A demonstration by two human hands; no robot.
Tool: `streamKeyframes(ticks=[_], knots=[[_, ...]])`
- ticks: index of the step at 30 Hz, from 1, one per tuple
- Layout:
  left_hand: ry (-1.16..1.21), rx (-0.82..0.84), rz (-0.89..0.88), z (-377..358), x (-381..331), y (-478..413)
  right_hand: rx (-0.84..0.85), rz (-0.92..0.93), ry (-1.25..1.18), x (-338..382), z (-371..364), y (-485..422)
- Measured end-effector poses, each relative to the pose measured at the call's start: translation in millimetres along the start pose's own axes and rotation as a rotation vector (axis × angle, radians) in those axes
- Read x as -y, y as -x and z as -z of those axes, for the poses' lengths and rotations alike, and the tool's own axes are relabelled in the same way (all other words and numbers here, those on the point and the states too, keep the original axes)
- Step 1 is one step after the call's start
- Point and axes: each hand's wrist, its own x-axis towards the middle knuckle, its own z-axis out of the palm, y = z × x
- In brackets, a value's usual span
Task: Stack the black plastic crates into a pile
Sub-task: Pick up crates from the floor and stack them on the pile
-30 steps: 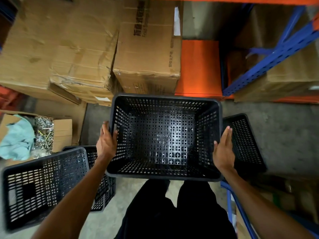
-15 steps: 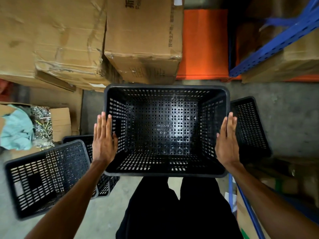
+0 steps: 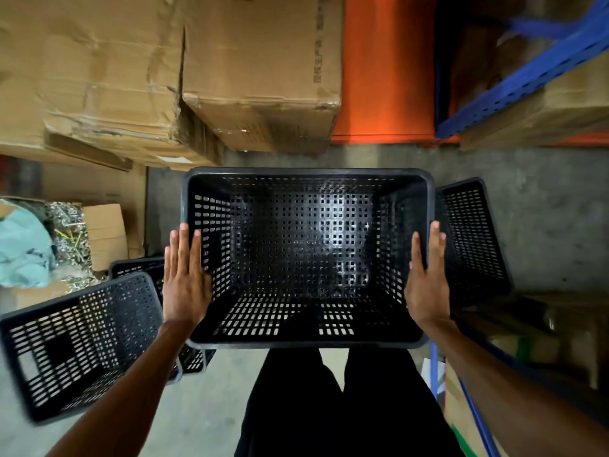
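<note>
The left hand at 9 o'clock and the right hand at 3 o'clock, fingers straight and close together, press flat on the outer side walls of the open-topped black crate between them

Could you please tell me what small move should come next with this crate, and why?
Probably hook the fingers over the rim: the left hand and right hand only press flat on the sides of the crate, a weak hold for carrying.
</note>
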Motion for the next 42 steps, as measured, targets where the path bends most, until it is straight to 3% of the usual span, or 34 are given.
streamKeyframes(ticks=[7,11,15,19,23,30,33,38,42], knots=[[-0.117,0.044,0.073,14,-20,4,0.001,0.061,-0.111,-6,8,5],[-0.065,-0.029,0.089,36,-94,-4,-0.039,0.068,-0.329,-13,37,11],[0.102,-0.106,-0.173,50,-216,-33,-0.164,-0.202,-0.501,-49,54,27],[0.187,-0.115,-0.5,54,-349,-45,-0.147,-0.549,-0.58,-108,37,55],[0.247,0.07,-0.613,34,-459,-44,-0.057,-0.754,-0.64,-171,7,82],[0.103,0.413,-0.606,-57,-576,-85,-0.027,-1.023,-0.859,-261,-64,101],[0.083,0.515,-0.619,-133,-612,-124,-0.025,-1.111,-0.893,-299,-113,84],[-0.034,0.567,-0.583,-282,-641,-196,-0.007,-1.228,-0.976,-349,-220,38],[-0.245,0.493,-0.533,-394,-639,-264,0.041,-1.349,-0.999,-391,-328,0]])
